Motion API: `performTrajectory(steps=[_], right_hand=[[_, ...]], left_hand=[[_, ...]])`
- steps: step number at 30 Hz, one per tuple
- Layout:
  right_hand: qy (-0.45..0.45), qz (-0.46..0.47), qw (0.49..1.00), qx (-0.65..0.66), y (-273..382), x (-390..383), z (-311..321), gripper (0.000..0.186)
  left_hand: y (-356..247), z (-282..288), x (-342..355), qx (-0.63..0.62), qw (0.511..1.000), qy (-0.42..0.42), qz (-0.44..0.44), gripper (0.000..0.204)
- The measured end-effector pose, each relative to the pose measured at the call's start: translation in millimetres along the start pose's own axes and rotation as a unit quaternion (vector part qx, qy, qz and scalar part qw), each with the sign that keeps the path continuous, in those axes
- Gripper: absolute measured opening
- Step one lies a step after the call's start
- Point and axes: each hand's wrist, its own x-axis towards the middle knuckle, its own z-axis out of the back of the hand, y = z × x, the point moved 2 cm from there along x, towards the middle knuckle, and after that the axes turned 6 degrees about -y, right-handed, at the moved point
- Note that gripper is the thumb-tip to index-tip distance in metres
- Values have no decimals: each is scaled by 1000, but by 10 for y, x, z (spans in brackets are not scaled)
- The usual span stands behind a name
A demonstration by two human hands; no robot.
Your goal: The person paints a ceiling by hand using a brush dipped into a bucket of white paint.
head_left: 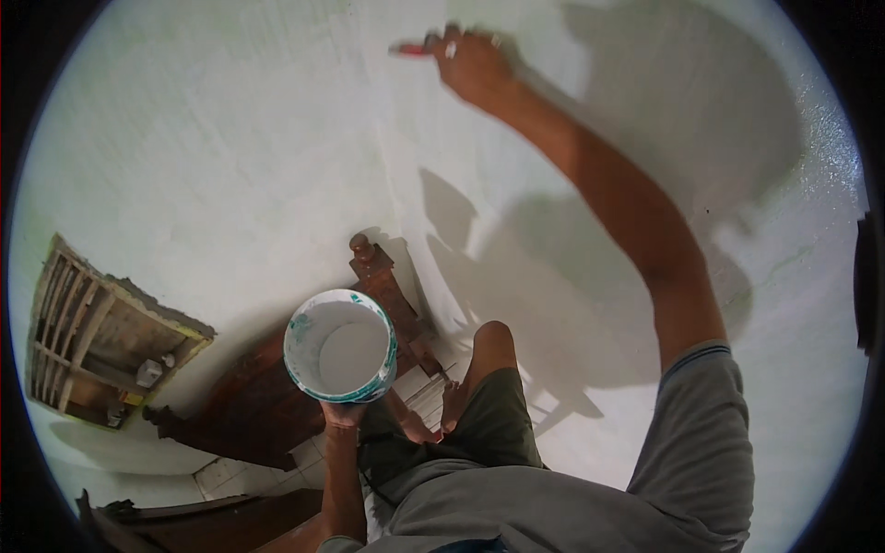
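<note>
My left hand (343,414) grips a white bucket (387,369) at its lower near side. Green smears mark the bucket's rim, and white paint (354,358) lies in its bottom. Up near the wall corner, my right hand (472,66) is closed around a small paintbrush (415,49) with a red part showing. The brush points left, close to the pale wall (277,111); its tip is blurred, so I cannot tell whether it touches. My right arm is stretched far up and forward, and the bucket hangs low in front of my body.
Below the bucket stands a dark carved wooden bed frame (244,396) with a knobbed post (362,247). A slatted wall opening (111,336) holding small items is at the left. Another dark wooden piece (212,525) lies lower left. My bare feet are over pale slats above floor tiles (230,475).
</note>
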Motion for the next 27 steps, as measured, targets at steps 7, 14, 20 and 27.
performTrajectory(steps=[7,14,20,27], right_hand=[[0,79,996,-38,107,-260,87,18],[308,-4,951,36,785,-1147,-269,20],[-97,119,975,-160,-91,156,267,11],[-56,227,948,-216,49,-161,606,29]], left_hand=[[-45,-153,37,23,995,91,38,59],[-86,124,185,30,995,87,44,66],[-134,208,285,25,995,85,56,65],[-110,319,432,14,994,84,70,70]])
